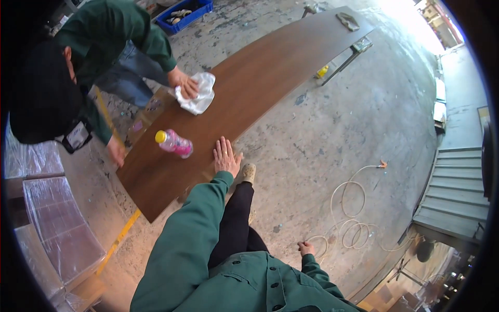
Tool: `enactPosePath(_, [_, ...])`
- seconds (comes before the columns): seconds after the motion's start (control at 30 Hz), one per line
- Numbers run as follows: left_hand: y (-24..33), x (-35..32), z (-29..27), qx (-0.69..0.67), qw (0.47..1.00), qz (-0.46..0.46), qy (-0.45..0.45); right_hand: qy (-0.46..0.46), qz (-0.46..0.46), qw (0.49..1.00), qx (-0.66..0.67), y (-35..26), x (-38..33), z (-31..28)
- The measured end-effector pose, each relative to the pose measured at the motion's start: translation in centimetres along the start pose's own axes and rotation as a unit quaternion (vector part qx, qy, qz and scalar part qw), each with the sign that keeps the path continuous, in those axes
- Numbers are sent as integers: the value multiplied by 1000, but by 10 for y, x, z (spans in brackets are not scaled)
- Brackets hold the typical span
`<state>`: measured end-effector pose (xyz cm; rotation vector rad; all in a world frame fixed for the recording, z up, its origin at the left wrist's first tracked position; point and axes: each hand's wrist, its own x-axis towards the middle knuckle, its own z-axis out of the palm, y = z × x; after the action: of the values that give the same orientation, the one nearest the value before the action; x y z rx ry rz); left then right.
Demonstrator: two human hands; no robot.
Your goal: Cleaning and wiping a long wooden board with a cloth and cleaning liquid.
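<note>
A long, brown wood-grain panel slants from the near left up to the far right. My left hand lies flat on its near edge, fingers stretched out, holding nothing. Left of that hand is a clear bottle with pink contents and a yellow cap, on the panel. Down at my right side, away from the panel, my right hand is closed; whatever its curled fingers may hold is too small to tell. Across the panel, a co-worker in a green jacket presses a white cloth onto the surface with one hand.
A folded grey cloth rests at the panel's far end, above a metal stand. A pale hose coils over the concrete floor on the right. Film-wrapped boxes stand at left; a blue crate sits behind the co-worker.
</note>
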<state>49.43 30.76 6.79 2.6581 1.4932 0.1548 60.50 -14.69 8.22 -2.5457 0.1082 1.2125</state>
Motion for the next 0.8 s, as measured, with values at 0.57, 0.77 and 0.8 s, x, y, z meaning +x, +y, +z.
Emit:
enactPosePath(0.57, [102, 153, 18, -59, 971, 160, -168, 36, -15, 998, 58, -208, 93, -153])
enactPosePath(0.77, [183, 239, 25, -74, 964, 122, -225, 56, 51, 990, 117, -203, 130, -214])
enactPosePath(0.8, [193, 252, 22, -73, 967, 111, -217, 28, 81, 985, 150, -215, 141, -230])
